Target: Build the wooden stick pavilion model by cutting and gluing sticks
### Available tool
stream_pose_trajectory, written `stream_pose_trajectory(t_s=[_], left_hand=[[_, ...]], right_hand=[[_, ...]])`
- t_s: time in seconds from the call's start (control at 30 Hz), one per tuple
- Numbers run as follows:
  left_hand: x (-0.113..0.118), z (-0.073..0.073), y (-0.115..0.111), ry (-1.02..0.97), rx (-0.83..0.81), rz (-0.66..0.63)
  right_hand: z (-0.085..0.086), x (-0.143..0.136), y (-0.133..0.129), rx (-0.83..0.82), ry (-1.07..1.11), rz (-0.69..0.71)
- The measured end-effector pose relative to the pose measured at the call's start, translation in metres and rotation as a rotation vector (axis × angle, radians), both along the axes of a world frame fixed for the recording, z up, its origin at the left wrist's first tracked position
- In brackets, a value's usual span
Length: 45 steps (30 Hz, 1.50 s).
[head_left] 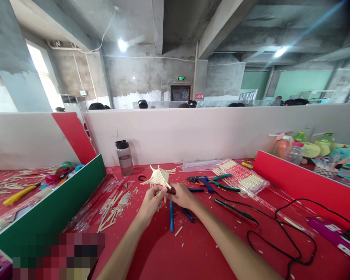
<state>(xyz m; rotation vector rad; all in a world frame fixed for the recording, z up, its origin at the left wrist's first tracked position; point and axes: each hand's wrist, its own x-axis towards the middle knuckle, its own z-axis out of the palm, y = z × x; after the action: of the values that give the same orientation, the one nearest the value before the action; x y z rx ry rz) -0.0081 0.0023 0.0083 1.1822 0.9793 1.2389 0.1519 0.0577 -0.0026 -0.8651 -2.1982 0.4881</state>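
A small pavilion-like model (159, 176) of pale wooden sticks, with a pointed roof and upturned corners, stands in front of me. My left hand (154, 197) pinches its near corner, fingers closed. My right hand (180, 195) is closed beside it, on a small dark brown piece (171, 190) pressed near that corner; its exact kind is hard to make out. Below the hands lies a tool with blue handles (172, 217), its head hidden by my hands. To the right are a blue glue gun (205, 182) and green-handled pliers (226, 186).
Stick offcuts (112, 212) and clear plastic wrap lie left, inside a green divider (52, 202). A water bottle (125, 158) stands at the back. Right of me are packs of sticks (240, 175), a black-and-red cutter (236, 212), a looping black cord (280, 237) and a purple power strip (332, 235).
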Motion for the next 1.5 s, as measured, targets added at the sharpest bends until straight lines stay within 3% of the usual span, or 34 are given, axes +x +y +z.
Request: stream_pose_trajectory(t_s=[0.83, 1.03, 1.17, 1.5], left_hand=[[-0.0006, -0.0037, 0.0019, -0.039, 0.002, 0.012], [-0.0069, -0.0038, 0.0041, -0.07, -0.089, 0.046], [-0.0086, -0.0038, 0.0049, -0.04, -0.085, 0.096], [-0.0039, -0.0022, 0.0015, 0.026, -0.04, 0.083]], right_hand=[[-0.0015, 0.0006, 0.001, -0.016, 0.023, 0.01], [-0.0005, 0.0005, 0.0, -0.027, 0.015, -0.016], [-0.003, 0.0003, 0.0015, -0.028, 0.027, -0.001], [-0.004, 0.0011, 0.0028, -0.014, 0.016, 0.011]])
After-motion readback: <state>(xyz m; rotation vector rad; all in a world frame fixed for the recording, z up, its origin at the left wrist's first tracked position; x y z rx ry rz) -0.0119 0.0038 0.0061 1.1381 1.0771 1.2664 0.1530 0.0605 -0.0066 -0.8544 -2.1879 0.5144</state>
